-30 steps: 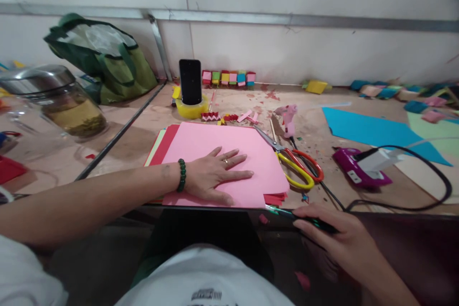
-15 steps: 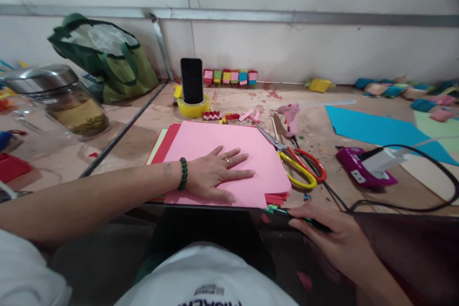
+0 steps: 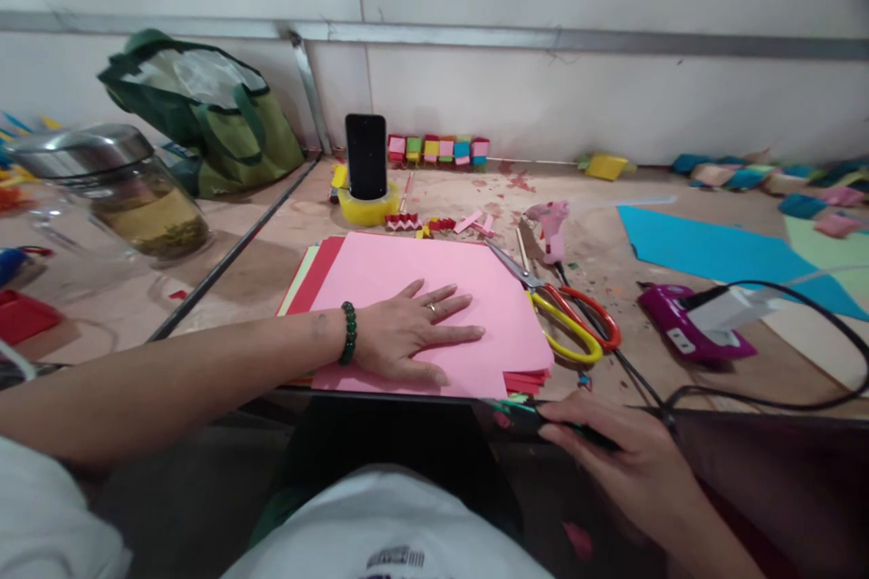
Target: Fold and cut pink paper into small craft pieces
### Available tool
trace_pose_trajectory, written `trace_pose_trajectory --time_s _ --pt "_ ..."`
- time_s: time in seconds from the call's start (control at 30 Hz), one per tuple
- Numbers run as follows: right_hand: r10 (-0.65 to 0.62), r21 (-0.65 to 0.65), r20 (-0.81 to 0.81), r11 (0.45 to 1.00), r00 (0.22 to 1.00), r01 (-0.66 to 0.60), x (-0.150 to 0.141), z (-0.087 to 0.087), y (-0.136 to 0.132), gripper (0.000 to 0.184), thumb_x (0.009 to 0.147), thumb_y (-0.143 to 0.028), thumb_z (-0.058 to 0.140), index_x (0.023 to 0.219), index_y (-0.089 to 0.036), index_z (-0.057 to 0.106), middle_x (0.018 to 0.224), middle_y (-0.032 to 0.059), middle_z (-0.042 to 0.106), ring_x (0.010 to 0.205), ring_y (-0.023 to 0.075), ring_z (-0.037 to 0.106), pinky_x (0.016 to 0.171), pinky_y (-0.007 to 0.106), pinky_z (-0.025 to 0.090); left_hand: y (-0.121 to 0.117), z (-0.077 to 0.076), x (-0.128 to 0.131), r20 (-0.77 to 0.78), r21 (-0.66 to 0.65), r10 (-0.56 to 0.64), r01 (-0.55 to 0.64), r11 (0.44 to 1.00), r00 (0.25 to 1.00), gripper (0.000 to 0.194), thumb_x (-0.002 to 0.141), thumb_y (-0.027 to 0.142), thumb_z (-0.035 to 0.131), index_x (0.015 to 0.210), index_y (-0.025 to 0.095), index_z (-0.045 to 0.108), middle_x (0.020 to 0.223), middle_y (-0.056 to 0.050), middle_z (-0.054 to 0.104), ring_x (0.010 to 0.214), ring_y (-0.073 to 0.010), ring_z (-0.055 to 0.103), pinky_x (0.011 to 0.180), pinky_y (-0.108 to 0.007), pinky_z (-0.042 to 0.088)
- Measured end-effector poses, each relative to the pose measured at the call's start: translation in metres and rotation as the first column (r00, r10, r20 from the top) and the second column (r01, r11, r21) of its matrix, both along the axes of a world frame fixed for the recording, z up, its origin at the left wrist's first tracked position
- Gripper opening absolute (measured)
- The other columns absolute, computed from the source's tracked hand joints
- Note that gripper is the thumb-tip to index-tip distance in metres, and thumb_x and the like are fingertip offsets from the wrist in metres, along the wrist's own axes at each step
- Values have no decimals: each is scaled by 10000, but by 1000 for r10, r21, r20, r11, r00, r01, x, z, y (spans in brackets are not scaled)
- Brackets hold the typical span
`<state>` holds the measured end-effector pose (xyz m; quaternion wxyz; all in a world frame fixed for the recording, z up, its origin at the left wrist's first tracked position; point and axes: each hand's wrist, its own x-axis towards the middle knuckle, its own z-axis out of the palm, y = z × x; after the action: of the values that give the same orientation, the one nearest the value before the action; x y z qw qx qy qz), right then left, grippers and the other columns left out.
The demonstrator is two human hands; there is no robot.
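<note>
My left hand (image 3: 414, 332) lies flat with fingers spread on a pink sheet of paper (image 3: 380, 271), the top of a stack whose red and pale edges show at the left. A bead bracelet is on the wrist. At the table's front edge, my right hand (image 3: 611, 443) is closed around a slim green-and-dark utility knife (image 3: 521, 407); its tip points left, near the paper's lower right corner. Most of its handle is hidden in the fingers. Red paper strips (image 3: 526, 382) stick out under the pink sheet there. Scissors (image 3: 567, 326) with yellow and red handles lie against the stack's right side.
Behind the stack, a phone (image 3: 366, 156) stands in a yellow tape roll (image 3: 368, 206). A pink glue gun (image 3: 553, 231), a purple power strip (image 3: 685, 326) with cables and blue paper (image 3: 720, 249) lie right. A glass tea jar (image 3: 153, 213) and green bag (image 3: 237, 140) are left.
My right hand has shifted slightly left with the utility knife, along the table's front edge. My left hand stays pressed on the pink paper.
</note>
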<state>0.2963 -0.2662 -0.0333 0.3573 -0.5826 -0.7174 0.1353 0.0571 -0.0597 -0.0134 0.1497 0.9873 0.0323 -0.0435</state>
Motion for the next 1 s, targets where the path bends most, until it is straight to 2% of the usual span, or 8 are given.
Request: trace_pose_trajectory --time_s 0.17,0.6,0.8,0.9,1.0 --pt "4 -2 -16 1000 1000 -4 -6 2 2 88 809 -190 672 867 -249 700 751 -31 722 655 107 685 616 160 529 0 0 0 -14 0 1 -1 1000 1000 765 859 694 369 1500 320 183 1579 -157 47 1429 -427 29 1018 -743 82" --pt "-2 -39 -23 999 1000 1 -17 -1 4 87 834 -244 631 851 -225 714 738 19 726 656 159 694 594 218 553 0 0 -1 7 -1 6 -6 1000 1000 745 871 676 369 1497 310 202 1579 -155 64 1432 -421 37 1031 -728 82" --pt "-85 45 -6 995 996 85 -10 0 1 97 836 -293 638 874 -238 709 785 19 744 677 172 706 634 243 572 -1 2 12 -4 -4 26 -26 1000 1000 765 866 694 348 1500 293 200 1580 -160 70 1431 -424 38 1037 -719 83" --pt "-131 29 33 991 991 130 -5 -1 0 103 834 -303 641 881 -247 714 808 9 753 696 173 716 649 239 578 0 5 19 8 0 27 -27 1000 1000 758 879 678 336 1502 266 205 1577 -171 77 1430 -424 49 1040 -714 90" --pt "-153 15 50 988 987 153 -3 -3 -2 123 837 -322 634 883 -243 717 814 14 755 703 177 718 663 244 580 4 9 14 36 10 27 -28 1000 999 732 892 654 342 1496 256 230 1578 -159 81 1430 -422 57 1044 -712 81"
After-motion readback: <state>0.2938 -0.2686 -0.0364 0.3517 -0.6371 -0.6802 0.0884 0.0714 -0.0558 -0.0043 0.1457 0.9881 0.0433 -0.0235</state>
